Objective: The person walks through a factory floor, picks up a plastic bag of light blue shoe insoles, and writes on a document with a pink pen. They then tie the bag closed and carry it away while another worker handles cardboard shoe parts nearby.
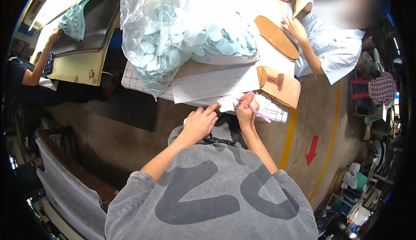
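My right hand [247, 111] is closed round a pink-purple pen [262, 116], over a small white slip of paper [228, 103] at the near edge of the table. To its left is my left hand [199, 124], its index finger reaching toward the slip's corner and its other fingers curled under. A bit of white shows beside that hand, but what its fingers hold is hidden. A long white sheet with faint handwriting [208, 85] lies just beyond both hands. Tan insole-shaped pieces bundled with a band [288, 92] sit to the right of my right hand.
Large clear plastic bags of pale blue oval pieces [160, 45] stand on the table. More tan stacks [277, 38] lie at the right, where a co-worker [331, 49] handles a piece. Another person's arm [39, 66] works at the left table. A red arrow [312, 150] marks the floor.
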A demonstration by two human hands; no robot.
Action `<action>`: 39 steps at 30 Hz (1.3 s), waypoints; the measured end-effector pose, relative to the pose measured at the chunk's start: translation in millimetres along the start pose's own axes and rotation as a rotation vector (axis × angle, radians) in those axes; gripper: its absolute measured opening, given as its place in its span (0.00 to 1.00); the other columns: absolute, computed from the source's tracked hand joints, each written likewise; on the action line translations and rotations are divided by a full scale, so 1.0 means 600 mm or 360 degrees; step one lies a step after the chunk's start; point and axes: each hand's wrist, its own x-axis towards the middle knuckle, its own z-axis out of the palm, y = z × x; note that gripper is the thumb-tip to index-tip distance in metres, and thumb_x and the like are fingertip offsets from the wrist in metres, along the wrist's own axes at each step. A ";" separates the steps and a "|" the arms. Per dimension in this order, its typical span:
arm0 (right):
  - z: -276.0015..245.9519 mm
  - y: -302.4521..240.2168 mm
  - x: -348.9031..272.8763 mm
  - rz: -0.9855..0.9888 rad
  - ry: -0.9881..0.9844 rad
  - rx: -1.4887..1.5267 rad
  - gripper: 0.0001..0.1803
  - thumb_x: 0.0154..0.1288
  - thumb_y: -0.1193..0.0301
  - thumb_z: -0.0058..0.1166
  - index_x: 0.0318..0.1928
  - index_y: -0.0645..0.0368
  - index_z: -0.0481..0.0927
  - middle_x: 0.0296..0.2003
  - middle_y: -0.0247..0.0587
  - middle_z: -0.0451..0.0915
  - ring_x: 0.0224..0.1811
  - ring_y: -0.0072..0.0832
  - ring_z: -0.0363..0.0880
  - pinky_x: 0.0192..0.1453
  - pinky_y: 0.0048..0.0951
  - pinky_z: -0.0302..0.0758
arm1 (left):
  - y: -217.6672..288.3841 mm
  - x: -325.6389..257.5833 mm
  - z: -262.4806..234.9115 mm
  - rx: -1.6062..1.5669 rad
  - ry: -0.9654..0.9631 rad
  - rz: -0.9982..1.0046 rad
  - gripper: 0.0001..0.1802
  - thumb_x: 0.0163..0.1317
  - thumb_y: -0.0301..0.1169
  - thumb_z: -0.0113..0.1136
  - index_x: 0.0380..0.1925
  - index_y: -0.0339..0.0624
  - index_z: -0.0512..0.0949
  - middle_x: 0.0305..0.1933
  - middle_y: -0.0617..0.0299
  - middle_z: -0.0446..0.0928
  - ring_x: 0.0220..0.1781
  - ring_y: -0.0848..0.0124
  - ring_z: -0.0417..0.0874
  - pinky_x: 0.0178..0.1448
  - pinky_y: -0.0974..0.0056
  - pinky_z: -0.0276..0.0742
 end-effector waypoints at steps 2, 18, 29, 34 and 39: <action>-0.005 0.001 -0.006 -0.0101 -0.0046 0.0036 0.29 0.91 0.64 0.36 0.29 0.65 0.76 0.20 0.46 0.78 0.22 0.39 0.81 0.31 0.39 0.76 | -0.001 0.000 0.001 0.0010 -0.0039 0.0008 0.07 0.69 0.35 0.69 0.38 0.45 0.81 0.70 0.76 0.77 0.42 0.62 0.84 0.44 0.55 0.85; 0.002 0.001 -0.017 -0.0474 -0.0263 -0.0077 0.28 0.90 0.64 0.38 0.28 0.63 0.75 0.19 0.47 0.76 0.21 0.43 0.79 0.31 0.40 0.76 | 0.000 0.000 0.008 -0.0010 0.0009 0.0016 0.06 0.68 0.33 0.68 0.38 0.46 0.81 0.70 0.74 0.77 0.43 0.62 0.85 0.45 0.54 0.84; 0.001 0.003 -0.015 -0.0496 -0.0234 -0.0084 0.25 0.89 0.66 0.40 0.27 0.62 0.73 0.19 0.50 0.75 0.22 0.49 0.79 0.30 0.44 0.76 | 0.002 0.001 0.008 -0.0025 0.0019 0.0007 0.06 0.68 0.33 0.68 0.37 0.46 0.81 0.70 0.74 0.77 0.43 0.62 0.85 0.45 0.55 0.84; 0.000 0.004 -0.015 -0.0417 -0.0229 0.0007 0.26 0.89 0.66 0.39 0.27 0.62 0.73 0.19 0.48 0.75 0.21 0.47 0.79 0.30 0.44 0.76 | 0.000 0.001 0.008 0.0006 0.0022 0.0038 0.08 0.69 0.34 0.68 0.39 0.44 0.81 0.71 0.73 0.77 0.41 0.62 0.84 0.43 0.56 0.86; 0.000 0.003 -0.014 -0.0441 -0.0213 -0.0092 0.26 0.89 0.67 0.39 0.27 0.63 0.74 0.20 0.48 0.76 0.21 0.45 0.80 0.31 0.43 0.76 | -0.002 0.001 0.009 -0.0002 0.0013 0.0038 0.08 0.69 0.34 0.68 0.39 0.44 0.81 0.72 0.73 0.77 0.40 0.62 0.84 0.43 0.56 0.86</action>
